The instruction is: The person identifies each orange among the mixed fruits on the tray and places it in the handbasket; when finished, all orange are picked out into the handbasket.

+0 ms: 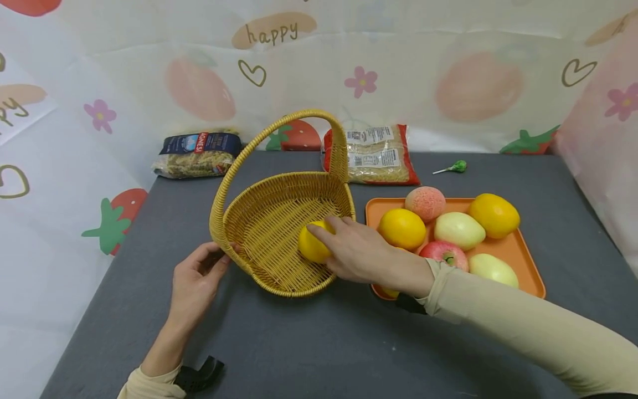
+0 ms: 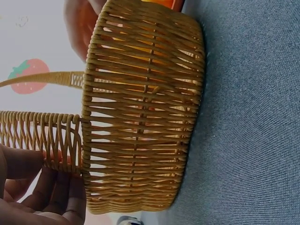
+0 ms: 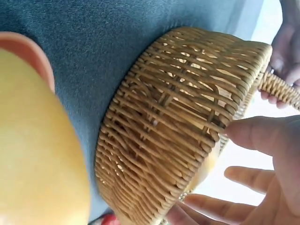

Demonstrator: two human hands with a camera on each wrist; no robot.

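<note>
A golden wicker basket [image 1: 269,227] with a tall arched handle [image 1: 226,191] stands on the dark table. My left hand [image 1: 191,291] grips the handle's base at the basket's left side, its fingers curled under the weave in the left wrist view. A smooth yellow fruit [image 1: 312,244] lies inside, toward the right wall. Over it reaches my right hand [image 1: 356,249], one finger overlapping the fruit in the head view. The right wrist view shows its fingers spread apart, with the thumb [image 3: 251,133] at the rim and the fruit behind the weave.
Right of the basket, an orange tray [image 1: 530,271] carries yellow fruits [image 1: 402,228], a peach [image 1: 425,203], a red apple [image 1: 443,252] and pale green fruits [image 1: 459,230]. Behind lie a pasta bag [image 1: 199,155], a red-edged clear bag [image 1: 376,155] and a green lollipop [image 1: 457,166].
</note>
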